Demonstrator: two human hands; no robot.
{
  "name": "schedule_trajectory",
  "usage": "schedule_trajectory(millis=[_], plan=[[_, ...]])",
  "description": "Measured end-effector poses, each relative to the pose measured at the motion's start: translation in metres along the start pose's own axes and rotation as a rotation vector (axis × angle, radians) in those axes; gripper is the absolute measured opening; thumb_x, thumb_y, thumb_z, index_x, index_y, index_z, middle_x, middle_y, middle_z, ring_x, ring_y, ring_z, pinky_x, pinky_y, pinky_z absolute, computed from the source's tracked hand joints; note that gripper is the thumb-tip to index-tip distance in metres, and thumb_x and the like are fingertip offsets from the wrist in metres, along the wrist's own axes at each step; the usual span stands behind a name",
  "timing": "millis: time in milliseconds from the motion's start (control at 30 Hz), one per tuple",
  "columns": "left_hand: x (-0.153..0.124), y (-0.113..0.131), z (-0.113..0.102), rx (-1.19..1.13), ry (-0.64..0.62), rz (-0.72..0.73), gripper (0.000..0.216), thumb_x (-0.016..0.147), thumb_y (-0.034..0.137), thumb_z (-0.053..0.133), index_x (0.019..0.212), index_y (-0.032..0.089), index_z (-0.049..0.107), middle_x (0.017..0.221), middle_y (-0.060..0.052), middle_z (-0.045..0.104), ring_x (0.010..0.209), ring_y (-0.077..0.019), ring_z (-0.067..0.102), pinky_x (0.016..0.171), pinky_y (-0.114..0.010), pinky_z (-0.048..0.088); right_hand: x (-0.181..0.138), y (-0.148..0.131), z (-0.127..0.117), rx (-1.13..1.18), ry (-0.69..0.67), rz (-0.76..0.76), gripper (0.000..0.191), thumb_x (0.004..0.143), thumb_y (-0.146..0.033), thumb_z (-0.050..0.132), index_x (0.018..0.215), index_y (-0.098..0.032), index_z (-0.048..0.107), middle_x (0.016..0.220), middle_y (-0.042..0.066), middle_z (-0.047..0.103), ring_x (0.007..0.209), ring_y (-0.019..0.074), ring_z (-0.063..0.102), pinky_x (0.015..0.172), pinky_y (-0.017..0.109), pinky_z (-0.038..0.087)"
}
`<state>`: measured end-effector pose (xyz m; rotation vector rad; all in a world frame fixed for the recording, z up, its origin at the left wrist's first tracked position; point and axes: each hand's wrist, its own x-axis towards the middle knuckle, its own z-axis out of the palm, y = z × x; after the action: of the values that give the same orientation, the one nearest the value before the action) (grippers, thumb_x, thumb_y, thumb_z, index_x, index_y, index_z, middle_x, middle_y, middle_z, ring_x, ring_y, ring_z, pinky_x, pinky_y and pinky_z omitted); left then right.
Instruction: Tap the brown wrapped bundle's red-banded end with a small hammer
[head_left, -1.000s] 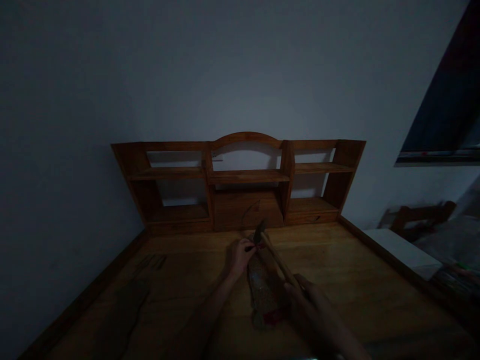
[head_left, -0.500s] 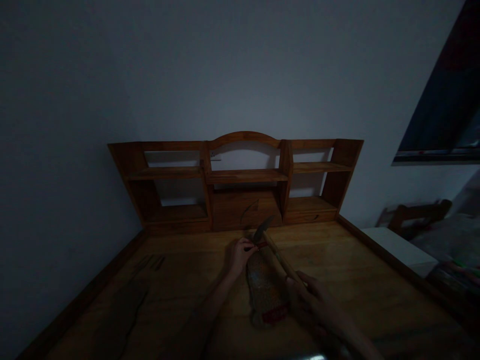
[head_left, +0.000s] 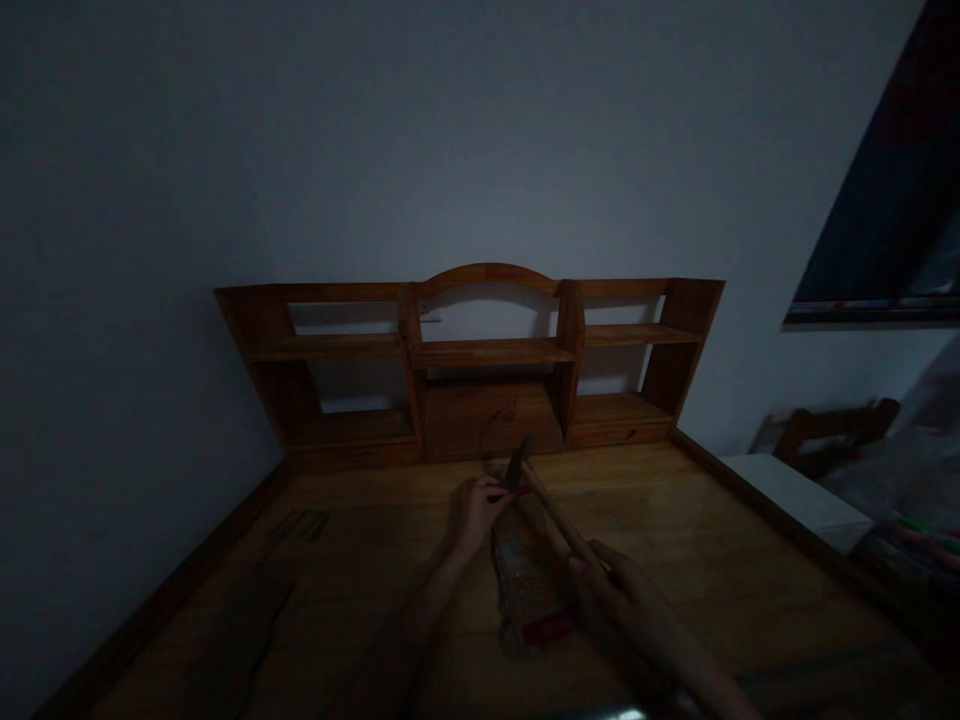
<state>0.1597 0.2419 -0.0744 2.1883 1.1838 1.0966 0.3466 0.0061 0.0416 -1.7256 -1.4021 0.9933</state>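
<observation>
My right hand (head_left: 611,585) is closed around the wooden handle of a hammer (head_left: 559,515). The hammer's dark head (head_left: 517,465) is just above the fingertips of my left hand (head_left: 481,505). Thumb and fingers of that left hand are pinched together at the far end of a flat, oblong grey-brown piece (head_left: 525,565) with dark red ends. Whatever sits in the pinch is too small and dark to make out. The oblong piece lies on the wooden desktop (head_left: 360,590), partly covered by the hammer handle and my right hand.
A wooden shelf unit (head_left: 491,352) stands at the desk's back against the wall. Several thin dark items (head_left: 307,525) lie on the left. Raised side edges border the desktop. Right of it are a white surface (head_left: 795,500) and a wooden chair (head_left: 836,435). Light is dim.
The hammer head has come slightly down and left, nearer to my left fingertips. My left hand and the oblong piece have stayed nearly in place.
</observation>
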Motion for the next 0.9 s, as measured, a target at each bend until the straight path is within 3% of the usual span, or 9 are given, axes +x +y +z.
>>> schedule_trajectory(millis=[200, 400, 533, 633, 767, 900], plan=[[0.001, 0.001, 0.001, 0.010, 0.035, 0.049, 0.018, 0.083, 0.043, 0.063, 0.087, 0.029, 0.074, 0.097, 0.005, 0.063, 0.090, -0.0094, 0.057, 0.082, -0.025, 0.042, 0.002, 0.007, 0.001, -0.089, 0.008, -0.115, 0.067, 0.092, -0.061, 0.038, 0.128, -0.005, 0.048, 0.121, 0.017, 0.053, 0.103, 0.0215, 0.055, 0.090, 0.033, 0.043], [0.001, 0.011, -0.003, -0.083, 0.013, 0.005, 0.012, 0.078, 0.033, 0.070, 0.083, 0.023, 0.074, 0.095, 0.003, 0.063, 0.090, -0.0093, 0.057, 0.084, -0.024, 0.043, -0.005, 0.006, -0.003, 0.062, -0.003, -0.124, 0.059, 0.094, -0.058, 0.042, 0.124, -0.008, 0.049, 0.118, 0.013, 0.056, 0.102, 0.0168, 0.057, 0.083, 0.025, 0.046], [0.000, 0.022, -0.011, -0.067, -0.001, -0.018, 0.020, 0.075, 0.038, 0.073, 0.090, 0.024, 0.073, 0.099, 0.002, 0.063, 0.097, -0.0102, 0.057, 0.089, -0.023, 0.042, -0.009, 0.021, -0.013, 0.094, 0.056, -0.011, 0.070, 0.091, -0.062, 0.043, 0.137, -0.011, 0.040, 0.134, 0.013, 0.046, 0.122, 0.0213, 0.045, 0.103, 0.030, 0.037], [0.002, 0.034, -0.020, -0.104, 0.062, -0.028, 0.029, 0.081, 0.047, 0.066, 0.097, 0.024, 0.072, 0.104, 0.002, 0.062, 0.101, -0.0105, 0.055, 0.090, -0.022, 0.041, -0.011, 0.038, -0.022, 0.066, 0.086, 0.003, 0.071, 0.089, -0.065, 0.042, 0.138, -0.013, 0.039, 0.143, 0.011, 0.036, 0.130, 0.0208, 0.037, 0.108, 0.029, 0.031], [0.002, 0.043, -0.031, -0.210, 0.166, -0.092, 0.042, 0.094, 0.050, 0.045, 0.096, 0.016, 0.069, 0.098, -0.003, 0.061, 0.094, -0.0107, 0.055, 0.086, -0.023, 0.041, -0.013, 0.053, -0.032, 0.118, 0.167, 0.048, 0.068, 0.089, -0.066, 0.044, 0.135, -0.017, 0.041, 0.136, 0.006, 0.044, 0.124, 0.0145, 0.042, 0.105, 0.025, 0.035], [0.000, 0.041, -0.034, -0.224, 0.173, -0.105, 0.051, 0.097, 0.053, 0.037, 0.095, 0.014, 0.068, 0.098, -0.005, 0.062, 0.095, -0.0119, 0.056, 0.088, -0.024, 0.040, -0.014, 0.062, -0.042, -0.001, 0.229, 0.054, 0.079, 0.086, -0.072, 0.043, 0.138, -0.012, 0.041, 0.139, 0.009, 0.042, 0.125, 0.0156, 0.042, 0.103, 0.022, 0.035]])
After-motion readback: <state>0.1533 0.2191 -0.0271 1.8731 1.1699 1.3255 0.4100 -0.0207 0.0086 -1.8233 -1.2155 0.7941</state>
